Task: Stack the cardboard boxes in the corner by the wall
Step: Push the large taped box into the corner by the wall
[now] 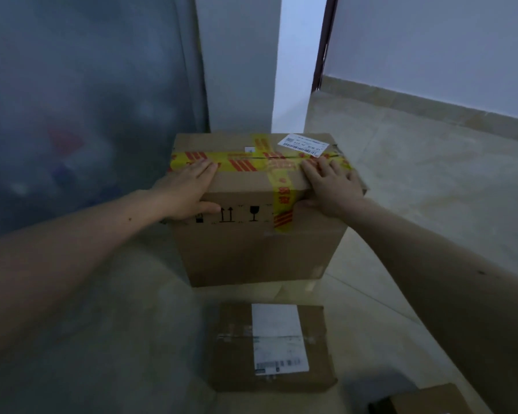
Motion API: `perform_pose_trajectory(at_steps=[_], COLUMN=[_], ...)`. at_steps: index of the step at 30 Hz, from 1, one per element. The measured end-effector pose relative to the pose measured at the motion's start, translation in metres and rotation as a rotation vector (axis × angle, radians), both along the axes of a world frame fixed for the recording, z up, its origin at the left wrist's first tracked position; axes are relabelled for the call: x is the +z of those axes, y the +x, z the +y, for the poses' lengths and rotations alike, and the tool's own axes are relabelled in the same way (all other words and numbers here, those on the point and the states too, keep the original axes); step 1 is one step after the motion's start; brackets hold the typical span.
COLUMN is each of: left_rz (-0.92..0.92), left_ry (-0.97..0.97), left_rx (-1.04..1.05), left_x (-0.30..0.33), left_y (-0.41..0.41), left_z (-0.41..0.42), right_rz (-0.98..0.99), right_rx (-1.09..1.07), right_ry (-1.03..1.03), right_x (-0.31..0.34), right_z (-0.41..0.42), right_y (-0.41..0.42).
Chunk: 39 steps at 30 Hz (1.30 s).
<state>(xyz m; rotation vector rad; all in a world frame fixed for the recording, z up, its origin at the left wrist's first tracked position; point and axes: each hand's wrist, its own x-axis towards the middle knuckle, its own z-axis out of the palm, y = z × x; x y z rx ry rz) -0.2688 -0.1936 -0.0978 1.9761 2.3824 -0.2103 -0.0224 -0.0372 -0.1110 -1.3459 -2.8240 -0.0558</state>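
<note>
A large cardboard box [251, 249] with yellow and red tape and a white label stands on the floor against the white pillar. My left hand [189, 189] grips its near top-left edge, fingers flat on the lid and thumb on the front face. At the near top-right edge, my right hand [331, 186] holds it the same way. A smaller flat cardboard box [234, 354] with a white shipping label lies on the floor just in front of the large one. The corner of a third box [431, 400] shows at the bottom right.
A white pillar [240, 70] rises behind the large box. A blurred dark panel [72, 115] fills the left. A doorway edge [323, 43] and a pale wall with a tiled skirting [431, 106] lie to the right over a beige tile floor [431, 189].
</note>
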Motion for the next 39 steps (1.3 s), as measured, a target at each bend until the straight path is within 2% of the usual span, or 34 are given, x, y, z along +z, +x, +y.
perform_pose_trajectory(at_steps=[7, 10, 14, 19, 23, 29, 35, 39], left_rz=[0.065, 0.162, 0.27, 0.08, -0.04, -0.031, -0.063, -0.059], left_ry=[0.076, 0.112, 0.153, 0.224, 0.2, 0.119, 0.129, 0.142], left_rx=[0.151, 0.171, 0.214, 0.344, 0.386, 0.433, 0.496, 0.514], left_x=[0.006, 0.01, 0.003, -0.007, -0.011, -0.013, -0.013, -0.014], left_y=[-0.06, -0.069, -0.07, -0.069, -0.066, -0.069, -0.058, -0.055], left_z=[-0.049, -0.051, -0.044, -0.03, -0.011, 0.029, 0.071, 0.073], right_rz=[-0.012, -0.057, 0.04, -0.016, -0.04, 0.016, -0.108, -0.151], right_rx=[0.184, 0.194, 0.168, 0.158, 0.118, 0.176, 0.266, 0.243], right_ry=[0.014, 0.042, 0.13, 0.247, 0.282, 0.36, 0.456, 0.495], right_x=[0.002, 0.004, -0.003, -0.008, -0.007, -0.019, -0.044, -0.056], right_z=[-0.008, -0.008, -0.011, 0.009, 0.024, 0.043, 0.058, 0.061], right_y=[-0.096, -0.126, -0.159, -0.174, -0.182, -0.171, -0.121, -0.097])
